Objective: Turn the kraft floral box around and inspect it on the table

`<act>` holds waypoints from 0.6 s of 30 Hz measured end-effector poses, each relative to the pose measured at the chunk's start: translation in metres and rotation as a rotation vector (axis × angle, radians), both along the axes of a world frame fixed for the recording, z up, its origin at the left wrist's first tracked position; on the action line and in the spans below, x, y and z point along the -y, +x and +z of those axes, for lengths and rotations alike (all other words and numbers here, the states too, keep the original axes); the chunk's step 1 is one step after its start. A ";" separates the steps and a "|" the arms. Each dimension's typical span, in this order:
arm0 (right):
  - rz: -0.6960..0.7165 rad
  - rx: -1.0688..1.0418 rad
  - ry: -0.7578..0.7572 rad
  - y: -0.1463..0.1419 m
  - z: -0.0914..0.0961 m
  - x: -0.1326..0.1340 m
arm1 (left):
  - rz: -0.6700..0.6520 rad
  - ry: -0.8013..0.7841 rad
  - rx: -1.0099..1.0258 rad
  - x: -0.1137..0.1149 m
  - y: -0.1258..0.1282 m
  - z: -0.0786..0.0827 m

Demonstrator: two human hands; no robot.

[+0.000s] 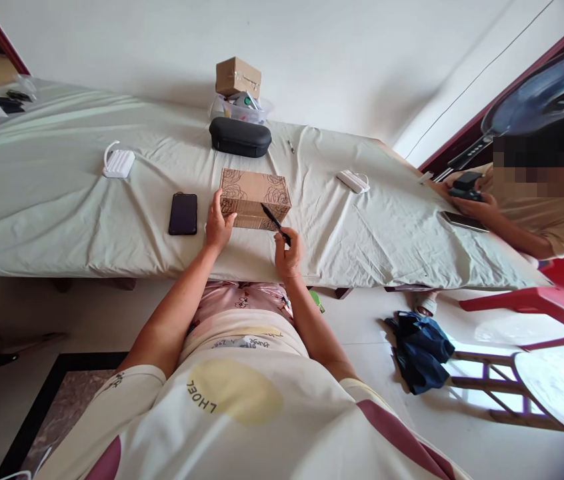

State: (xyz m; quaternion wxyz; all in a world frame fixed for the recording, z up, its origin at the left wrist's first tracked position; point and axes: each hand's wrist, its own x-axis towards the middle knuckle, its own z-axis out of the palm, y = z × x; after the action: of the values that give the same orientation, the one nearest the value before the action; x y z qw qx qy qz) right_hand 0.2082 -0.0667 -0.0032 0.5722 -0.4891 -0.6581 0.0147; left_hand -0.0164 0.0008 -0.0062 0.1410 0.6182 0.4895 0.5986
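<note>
A brown cardboard box [255, 186] with dark curling rose-like line patterns sits on the cloth-covered table in front of me. My left hand [219, 225] grips its left front corner, thumb on the front side and fingers along the left side. In my right hand [288, 255], near the box's right front corner, is a slim black pointed tool [275, 219]; I cannot tell whether it is a pen or a knife. Its tip points up and left, over the box's front edge. Whether the tip touches the cardboard is unclear.
Left of the box lies a dark phone [183, 215]. Behind are a black zip case [241, 137], a clear tub [268, 110] and a smaller carton [239, 77]. White power banks [119, 164] [353, 181] lie either side. A co-worker [522, 220] handles a dark device at right.
</note>
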 end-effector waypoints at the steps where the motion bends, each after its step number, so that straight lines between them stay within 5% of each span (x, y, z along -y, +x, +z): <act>1: 0.028 0.036 -0.002 -0.005 0.001 0.001 | -0.007 -0.001 -0.002 0.000 -0.001 0.000; 7: -0.009 0.147 -0.077 -0.008 0.006 0.007 | 0.007 -0.011 -0.004 -0.001 -0.002 -0.001; 13: -0.158 0.012 -0.022 0.006 0.007 0.008 | 0.016 -0.025 0.002 -0.004 -0.004 -0.002; 18: -0.051 0.007 0.105 0.008 0.014 0.007 | -0.019 -0.018 0.001 -0.003 -0.004 -0.001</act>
State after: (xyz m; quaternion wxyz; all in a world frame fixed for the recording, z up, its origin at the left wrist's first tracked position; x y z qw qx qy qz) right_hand 0.2163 -0.0732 0.0112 0.5951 -0.4751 -0.6472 -0.0362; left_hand -0.0202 0.0036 -0.0069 0.1524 0.6213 0.4889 0.5931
